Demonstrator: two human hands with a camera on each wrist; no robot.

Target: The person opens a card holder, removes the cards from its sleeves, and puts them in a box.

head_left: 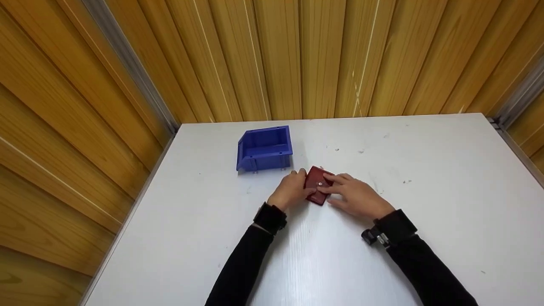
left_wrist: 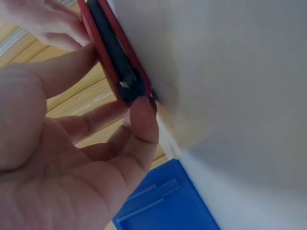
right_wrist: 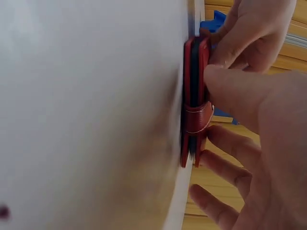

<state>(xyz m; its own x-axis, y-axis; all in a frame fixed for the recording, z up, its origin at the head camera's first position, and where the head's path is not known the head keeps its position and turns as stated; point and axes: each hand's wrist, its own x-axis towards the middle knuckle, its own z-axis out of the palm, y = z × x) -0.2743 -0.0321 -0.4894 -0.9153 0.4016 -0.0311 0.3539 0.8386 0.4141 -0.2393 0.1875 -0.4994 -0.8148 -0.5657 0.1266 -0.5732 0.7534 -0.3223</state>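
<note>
A dark red card holder (head_left: 315,196) with a snap strap lies folded on the white table; dark inner sleeves show along its edge in the left wrist view. My left hand (head_left: 290,189) grips its left side, thumb on the cover and a fingertip at the end edge (left_wrist: 143,117). From the other side my right hand (head_left: 357,195) rests its fingertips and thumb on the top cover, close to the metal snap. In the right wrist view the strap (right_wrist: 197,118) wraps over the holder's edge, with the right thumb and fingers touching the cover around it.
A blue plastic bin (head_left: 265,161) stands just behind and left of my hands. Wood-patterned panels (head_left: 323,59) rise behind the white table (head_left: 425,170) and along its left side. Small dark marks dot the tabletop.
</note>
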